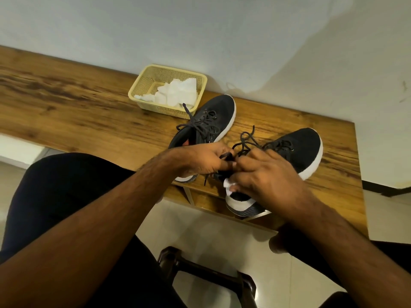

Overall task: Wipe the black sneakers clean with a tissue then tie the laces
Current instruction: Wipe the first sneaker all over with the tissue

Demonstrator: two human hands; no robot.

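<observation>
Two black sneakers with white soles stand on the wooden table [66, 103]. The left sneaker [213, 116] points away from me, its laces loose. The right sneaker [298, 150] lies nearer the table's front edge, heel toward me. My left hand [200, 161] pinches a black lace of the right sneaker just above its tongue. My right hand [264, 174] covers the shoe's collar, fingers curled on the laces, with a small white tissue [229, 184] showing under it. Loose lace loops [246, 141] stick up behind my hands.
A pale yellow mesh basket [142, 85] with crumpled white tissues [175, 92] sits against the wall behind the left sneaker. My legs in dark trousers are below the table edge. A dark stool frame [200, 270] stands on the tiled floor.
</observation>
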